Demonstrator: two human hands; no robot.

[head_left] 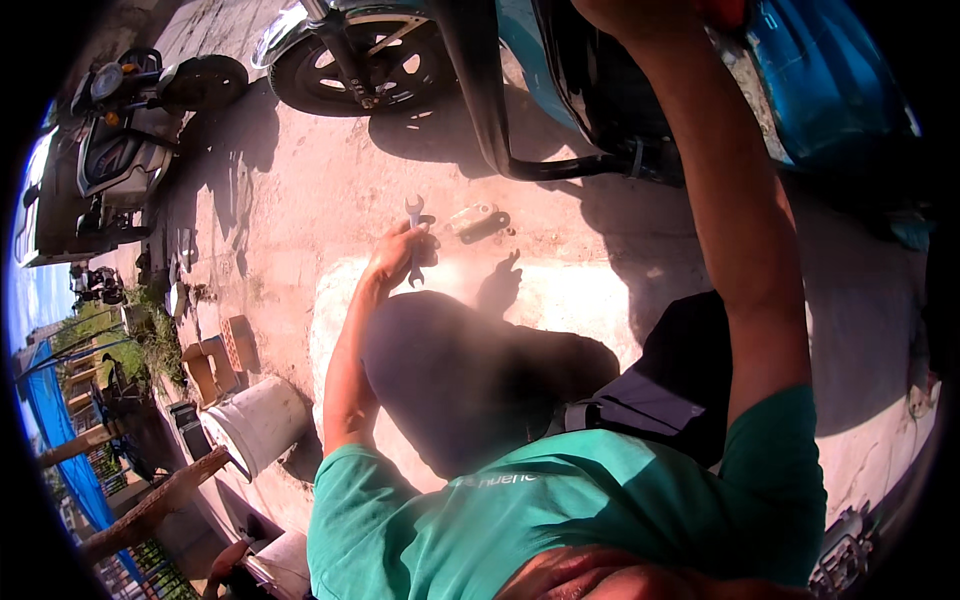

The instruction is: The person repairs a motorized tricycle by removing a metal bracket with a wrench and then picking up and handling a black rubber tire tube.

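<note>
My left hand (394, 252) is closed around the middle of a double open-ended wrench (414, 207), whose two jaws stick out on either side of the fingers. To the right of it, a flat yellowish metal part (474, 221) lies on the concrete, with a small dark piece (511, 232) beside it. My right arm stretches up to the motorcycle (820, 85) with blue panels. At the top edge the right hand (625, 14) is cut off by the frame, so its fingers are hidden. A black tubular bar (488, 125) of the motorcycle curves down left of that arm.
The motorcycle's front wheel (362, 72) stands at the far side. Another vehicle (125, 155) with handlebars is parked at far left. Nearer on the left are a white bucket (262, 420), a cardboard box (205, 368), a brick (239, 343) and a wooden post (155, 503).
</note>
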